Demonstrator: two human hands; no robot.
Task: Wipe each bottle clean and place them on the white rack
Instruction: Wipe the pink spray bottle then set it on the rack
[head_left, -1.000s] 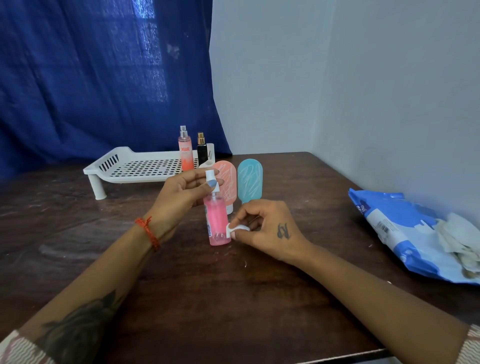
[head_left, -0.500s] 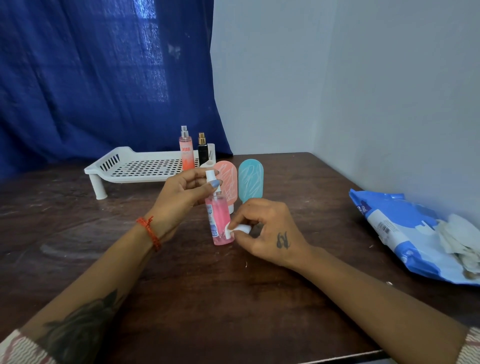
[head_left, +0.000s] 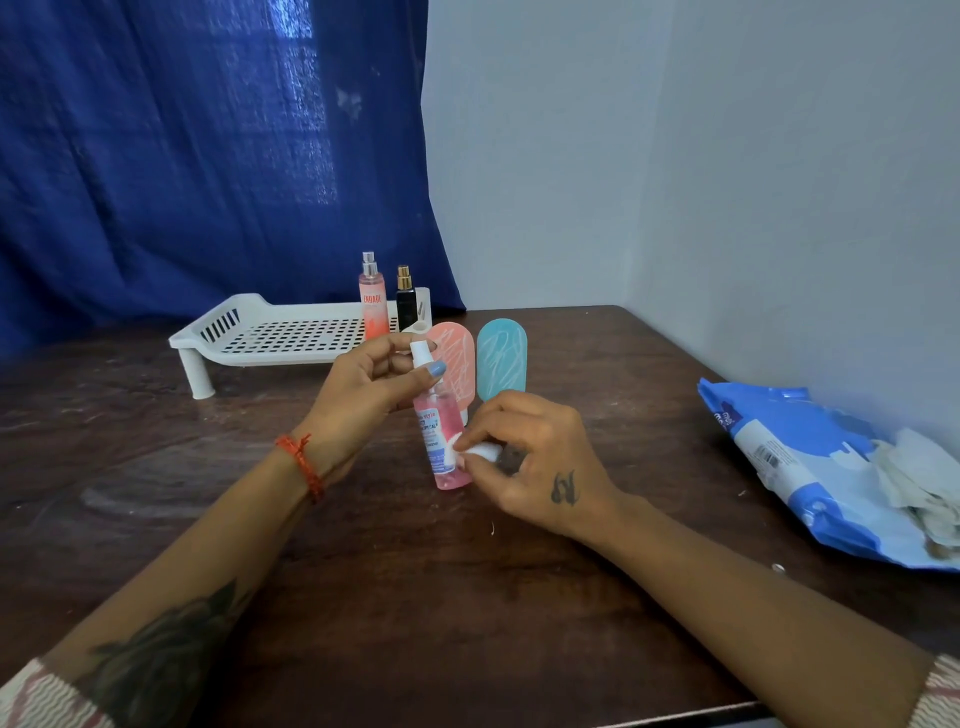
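Note:
My left hand (head_left: 363, 395) grips the white spray top of a small pink bottle (head_left: 441, 441), which stands slightly tilted on the table. A white wipe (head_left: 480, 451) is pinched in my right hand (head_left: 535, 462) and pressed against the bottle's lower right side. Behind it stand a salmon-pink flat bottle (head_left: 457, 358) and a teal flat bottle (head_left: 502, 358). The white rack (head_left: 270, 332) sits at the back left, with a tall peach spray bottle (head_left: 373, 304) and a small black bottle (head_left: 405, 306) at its right end.
A blue pack of wipes (head_left: 795, 457) with used tissues on it lies at the right near the wall. A blue curtain hangs behind the rack. The dark wooden table (head_left: 415, 597) ends close to me at the front.
The pink bottle has turned in my left hand so that its label faces me. My right hand has slid the wipe a little up and round its side.

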